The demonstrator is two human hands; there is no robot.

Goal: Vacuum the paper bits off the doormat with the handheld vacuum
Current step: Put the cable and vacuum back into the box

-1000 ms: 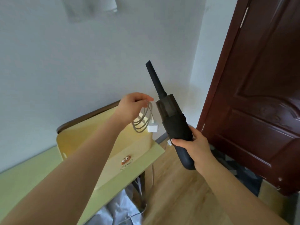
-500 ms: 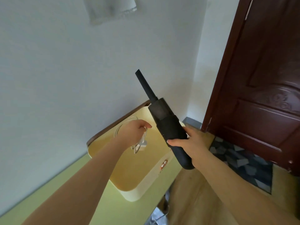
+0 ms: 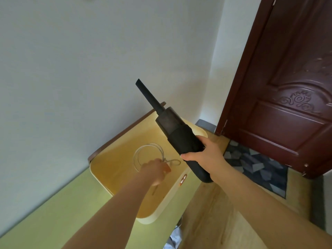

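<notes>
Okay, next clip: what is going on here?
A person stands by a dark red door. The right hand grips a black handheld vacuum, nozzle pointing up, away from the floor. The left hand is down in a yellow tray at a coiled cable. The patterned doormat lies by the door; no vacuuming yet.

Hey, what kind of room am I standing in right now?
Probably a home entryway. A dark red wooden door stands in the corner, a patterned doormat lies on the wood floor before it, and a yellow tray sits on a green table.
</notes>
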